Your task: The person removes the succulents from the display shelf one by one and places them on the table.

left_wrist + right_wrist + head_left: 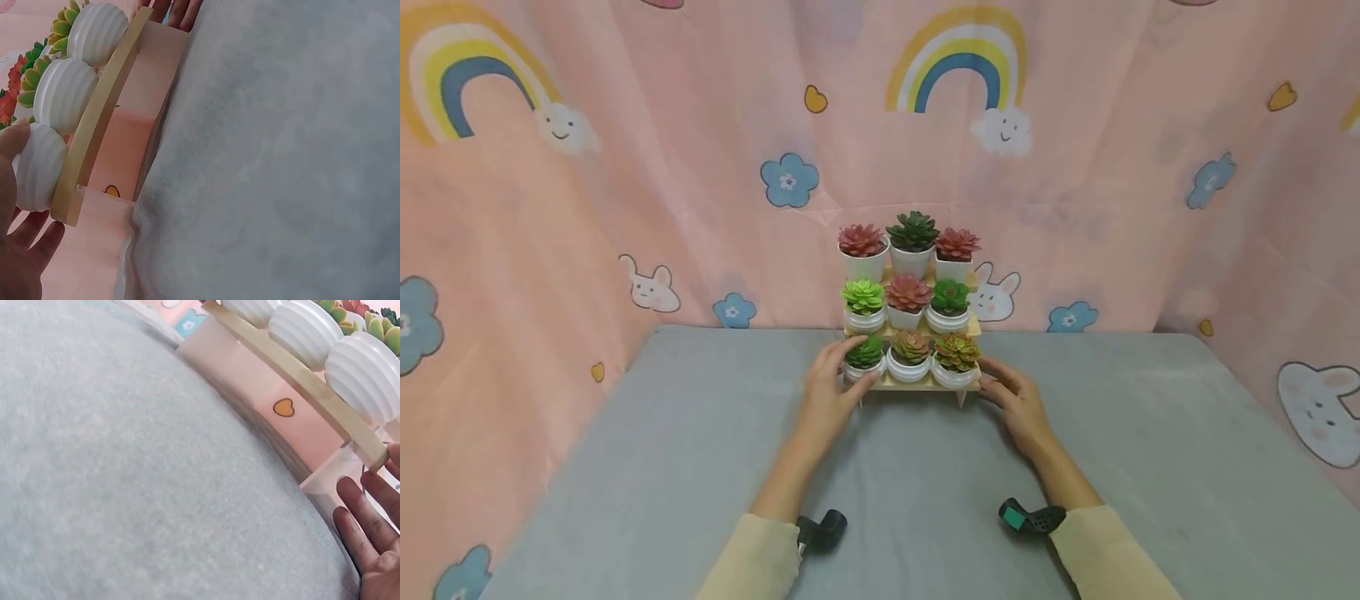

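Observation:
A small wooden three-tier plant stand (917, 386) with clear legs stands on the table and holds potted succulents, three to a tier. At its lower left end my left hand (826, 400) holds the green potted succulent (865, 353), thumb on the white ribbed pot (40, 169) and other fingers by the shelf's end. My right hand (1021, 412) pinches the right end of that bottom shelf (362, 447), with its lower fingers spread beside the leg. Nearest to it sits a yellow-green potted succulent (957, 354); a brownish one (911, 348) stands between.
Red, dark green and bright green potted succulents (913, 232) fill the two upper tiers. A grey cloth (715, 467) covers the table. Behind it hangs a pink curtain (700, 167) with rainbows and rabbits. Black wrist devices (823, 531) are worn on both wrists.

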Action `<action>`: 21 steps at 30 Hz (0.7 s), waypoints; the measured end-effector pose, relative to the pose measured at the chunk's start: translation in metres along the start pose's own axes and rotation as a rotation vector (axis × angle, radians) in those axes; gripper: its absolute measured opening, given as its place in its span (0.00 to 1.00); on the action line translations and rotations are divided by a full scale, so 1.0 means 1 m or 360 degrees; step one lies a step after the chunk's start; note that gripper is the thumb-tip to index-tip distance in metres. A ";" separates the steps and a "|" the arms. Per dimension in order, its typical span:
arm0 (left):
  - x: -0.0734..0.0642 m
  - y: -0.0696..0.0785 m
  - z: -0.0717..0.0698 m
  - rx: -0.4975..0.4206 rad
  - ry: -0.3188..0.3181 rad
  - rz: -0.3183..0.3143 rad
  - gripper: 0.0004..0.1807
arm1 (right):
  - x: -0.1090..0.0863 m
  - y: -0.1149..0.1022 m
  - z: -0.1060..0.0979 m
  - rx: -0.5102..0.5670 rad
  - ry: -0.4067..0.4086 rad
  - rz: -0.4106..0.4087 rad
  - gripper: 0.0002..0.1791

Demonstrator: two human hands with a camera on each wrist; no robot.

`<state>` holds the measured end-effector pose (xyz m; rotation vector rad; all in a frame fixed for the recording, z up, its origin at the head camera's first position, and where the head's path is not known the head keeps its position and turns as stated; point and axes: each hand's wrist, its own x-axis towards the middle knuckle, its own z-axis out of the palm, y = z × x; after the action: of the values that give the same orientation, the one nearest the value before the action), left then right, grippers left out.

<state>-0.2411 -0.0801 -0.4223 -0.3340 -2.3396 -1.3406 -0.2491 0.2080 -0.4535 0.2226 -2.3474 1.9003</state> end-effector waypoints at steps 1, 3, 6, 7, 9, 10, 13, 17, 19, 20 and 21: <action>-0.002 -0.001 0.001 0.0006 0.0001 0.0006 0.28 | -0.002 0.000 -0.001 -0.0004 -0.0002 0.0003 0.24; -0.004 -0.001 0.004 0.0013 0.0012 0.0018 0.28 | -0.004 0.000 -0.003 -0.0011 -0.0001 -0.0003 0.24; -0.004 0.001 0.007 0.0018 0.0037 0.0030 0.28 | -0.004 -0.001 -0.008 -0.0037 0.0000 -0.0029 0.24; -0.003 0.002 0.007 0.0011 0.0041 0.0025 0.28 | -0.003 -0.002 -0.008 -0.0047 0.0003 -0.0040 0.24; -0.002 0.004 0.006 0.0005 0.0052 0.0016 0.28 | -0.001 -0.004 -0.009 -0.0064 -0.0001 -0.0048 0.24; -0.001 0.006 0.005 -0.0005 0.0055 0.0007 0.28 | 0.000 -0.004 -0.008 -0.0061 -0.0004 -0.0043 0.24; 0.000 0.008 0.000 -0.0020 0.0062 -0.0006 0.28 | 0.001 -0.003 -0.003 -0.0036 -0.0011 -0.0031 0.24; 0.000 0.007 -0.004 -0.0021 0.0031 -0.0028 0.28 | 0.001 0.001 0.001 -0.0018 -0.0016 -0.0038 0.24; 0.000 0.007 -0.006 -0.0037 0.0005 -0.0039 0.27 | 0.001 0.003 0.001 -0.0032 -0.0018 -0.0044 0.24; 0.000 0.007 -0.006 -0.0042 -0.0008 -0.0043 0.27 | 0.001 0.004 0.001 -0.0036 -0.0016 -0.0047 0.24; 0.001 0.006 -0.007 -0.0045 -0.0018 -0.0049 0.27 | 0.001 0.004 0.002 -0.0039 -0.0017 -0.0047 0.24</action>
<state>-0.2372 -0.0833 -0.4138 -0.3167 -2.3461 -1.3907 -0.2507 0.2072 -0.4578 0.2642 -2.3592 1.8609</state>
